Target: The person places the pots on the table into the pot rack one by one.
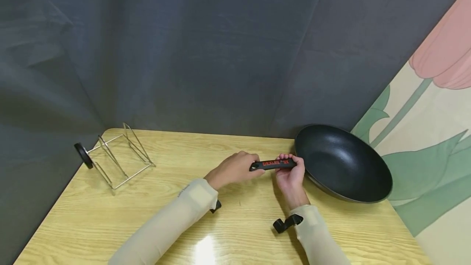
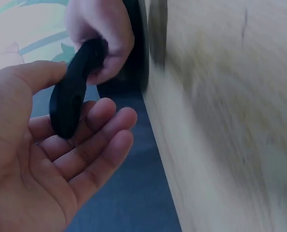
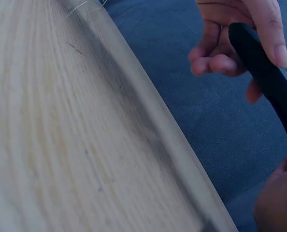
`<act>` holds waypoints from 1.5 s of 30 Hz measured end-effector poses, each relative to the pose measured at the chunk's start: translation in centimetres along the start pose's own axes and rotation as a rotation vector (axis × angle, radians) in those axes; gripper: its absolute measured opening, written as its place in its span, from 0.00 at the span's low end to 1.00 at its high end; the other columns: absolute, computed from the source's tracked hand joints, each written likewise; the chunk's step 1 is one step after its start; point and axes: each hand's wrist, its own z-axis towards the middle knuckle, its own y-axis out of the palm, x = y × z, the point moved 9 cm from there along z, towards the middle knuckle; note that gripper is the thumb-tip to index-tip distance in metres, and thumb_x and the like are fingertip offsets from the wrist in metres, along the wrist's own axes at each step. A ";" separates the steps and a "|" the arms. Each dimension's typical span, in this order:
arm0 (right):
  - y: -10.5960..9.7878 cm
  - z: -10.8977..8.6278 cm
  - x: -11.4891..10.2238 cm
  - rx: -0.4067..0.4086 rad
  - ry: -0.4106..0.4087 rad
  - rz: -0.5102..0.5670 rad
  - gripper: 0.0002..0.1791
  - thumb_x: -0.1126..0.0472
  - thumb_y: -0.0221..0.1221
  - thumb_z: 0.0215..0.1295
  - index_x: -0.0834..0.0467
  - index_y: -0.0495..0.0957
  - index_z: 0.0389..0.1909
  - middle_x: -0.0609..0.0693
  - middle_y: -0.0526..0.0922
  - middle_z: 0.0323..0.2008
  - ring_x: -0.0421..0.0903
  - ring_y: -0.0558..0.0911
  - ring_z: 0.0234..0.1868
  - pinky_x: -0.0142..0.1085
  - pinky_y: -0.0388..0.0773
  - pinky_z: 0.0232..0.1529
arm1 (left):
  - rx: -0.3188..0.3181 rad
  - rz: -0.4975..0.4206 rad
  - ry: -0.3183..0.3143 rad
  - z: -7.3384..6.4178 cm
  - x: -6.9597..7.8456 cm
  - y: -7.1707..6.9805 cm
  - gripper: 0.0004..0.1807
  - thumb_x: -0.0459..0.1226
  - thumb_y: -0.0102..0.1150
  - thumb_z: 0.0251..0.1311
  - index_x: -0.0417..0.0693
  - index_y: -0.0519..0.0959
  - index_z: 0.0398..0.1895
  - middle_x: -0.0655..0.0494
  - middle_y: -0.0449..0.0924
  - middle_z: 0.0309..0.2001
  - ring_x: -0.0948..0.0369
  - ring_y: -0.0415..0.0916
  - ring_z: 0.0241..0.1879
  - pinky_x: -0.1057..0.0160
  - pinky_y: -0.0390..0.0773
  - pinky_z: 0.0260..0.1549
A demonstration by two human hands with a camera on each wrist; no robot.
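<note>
In right hand [image 1: 290, 178], wok handle [image 1: 274, 164]; left hand [image 1: 235, 169] pinching free end [image 1: 256, 166].

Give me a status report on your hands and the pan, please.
Right hand grips the handle; left hand pinches its free end. Pan right of both hands. Wire rack far left, not obstructing.

Looks like an indoor recording spot; can't tell if in a home or a studio. Has dark blue-grey cloth [image 1: 220, 52] hung backdrop-style behind far edge of table [image 1: 239, 240] & along L edge, plus big flower-print panel [image 1: 430, 167] by R edge. Hints at kitchen use via black wok [image 1: 342, 162] nr far R corner & wire rack [image 1: 113, 158] nr far L corner. Suggests filming b/c of black wrist cams [image 1: 288, 223] in view.
</note>
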 end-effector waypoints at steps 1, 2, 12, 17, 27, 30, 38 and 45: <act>0.0 -0.1 0.0 -0.006 0.005 0.020 0.11 0.63 0.41 0.76 0.59 0.67 0.31 0.52 0.71 0.27 0.48 0.74 0.30 0.37 0.75 0.36 | -0.013 -0.020 0.005 0.1 0.2 0.3 0.11 0.48 0.63 0.72 0.52 0.79 0.38 0.62 0.72 0.23 0.68 0.63 0.16 0.69 0.63 0.18; 0.0 -0.2 0.0 -0.010 0.009 0.036 0.11 0.64 0.41 0.75 0.60 0.67 0.30 0.52 0.71 0.27 0.48 0.73 0.29 0.37 0.74 0.35 | -0.024 -0.035 0.011 0.2 0.4 0.6 0.10 0.47 0.63 0.71 0.51 0.79 0.38 0.62 0.72 0.23 0.68 0.62 0.16 0.69 0.63 0.17; 0.2 -1.4 -0.2 -0.109 0.053 0.166 0.07 0.69 0.48 0.60 0.60 0.66 0.24 0.51 0.68 0.18 0.47 0.69 0.19 0.36 0.73 0.25 | -0.089 -0.114 0.025 1.0 2.5 2.8 0.09 0.39 0.69 0.65 0.50 0.77 0.35 0.62 0.72 0.20 0.68 0.65 0.14 0.71 0.65 0.15; 0.5 -1.9 0.1 -0.173 0.117 0.261 0.06 0.71 0.47 0.52 0.58 0.63 0.21 0.50 0.65 0.16 0.44 0.66 0.15 0.34 0.71 0.18 | -0.166 -0.264 -0.032 1.1 2.7 4.4 0.10 0.37 0.69 0.63 0.49 0.74 0.35 0.59 0.74 0.19 0.65 0.71 0.11 0.68 0.72 0.12; 1.1 -3.4 -0.2 -0.374 0.198 0.339 0.05 0.70 0.46 0.54 0.61 0.65 0.22 0.51 0.64 0.18 0.43 0.62 0.18 0.35 0.72 0.19 | -0.398 -0.982 -0.188 -0.1 4.0 8.5 0.12 0.23 0.57 0.64 0.39 0.68 0.45 0.53 0.71 0.19 0.66 0.63 0.11 0.70 0.62 0.11; 1.3 -3.8 -0.3 -0.432 0.219 0.343 0.05 0.70 0.46 0.55 0.61 0.65 0.22 0.51 0.64 0.19 0.42 0.61 0.19 0.35 0.71 0.20 | -0.430 -1.074 -0.218 -0.3 4.1 9.4 0.09 0.26 0.59 0.67 0.43 0.69 0.42 0.54 0.71 0.19 0.67 0.63 0.12 0.72 0.62 0.11; 1.7 -5.0 -0.4 -0.544 0.317 0.370 0.06 0.71 0.46 0.56 0.58 0.61 0.23 0.45 0.59 0.21 0.38 0.56 0.21 0.32 0.65 0.25 | -0.545 -1.259 -0.233 -0.5 5.6 11.3 0.04 0.33 0.51 0.76 0.46 0.69 0.39 0.57 0.71 0.20 0.70 0.63 0.13 0.75 0.64 0.12; 2.0 -6.0 -0.7 -0.561 0.374 0.387 0.11 0.71 0.44 0.56 0.53 0.55 0.23 0.38 0.50 0.22 0.35 0.50 0.21 0.32 0.62 0.24 | -0.557 -1.363 -0.250 -0.6 7.1 12.7 0.03 0.36 0.48 0.77 0.46 0.67 0.44 0.60 0.66 0.18 0.69 0.61 0.12 0.74 0.63 0.11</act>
